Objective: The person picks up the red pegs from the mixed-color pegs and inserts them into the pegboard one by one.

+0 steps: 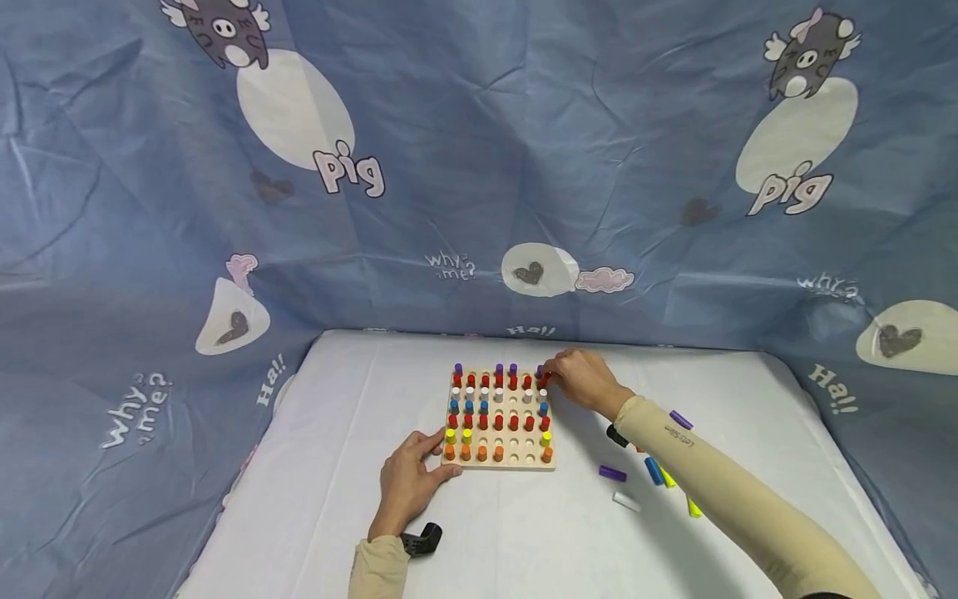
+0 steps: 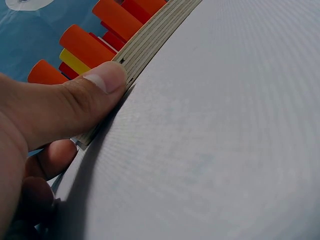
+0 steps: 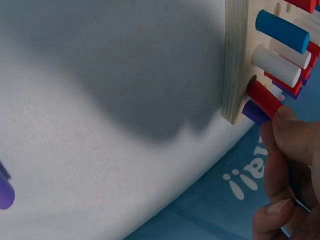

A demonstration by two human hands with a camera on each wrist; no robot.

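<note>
The right hand (image 1: 582, 378) pinches a red peg (image 3: 264, 97) in a hole at the far right corner of the board (image 1: 500, 416), mid-table, while the left hand (image 1: 407, 481), fingers straight, presses its near left corner; a tilted peg could jam or the board slide.

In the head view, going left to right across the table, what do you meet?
Left hand pressed against the board's corner → square wooden pegboard with coloured pegs → right hand at the board's far right corner → loose purple peg → loose white peg → loose blue peg.
</note>
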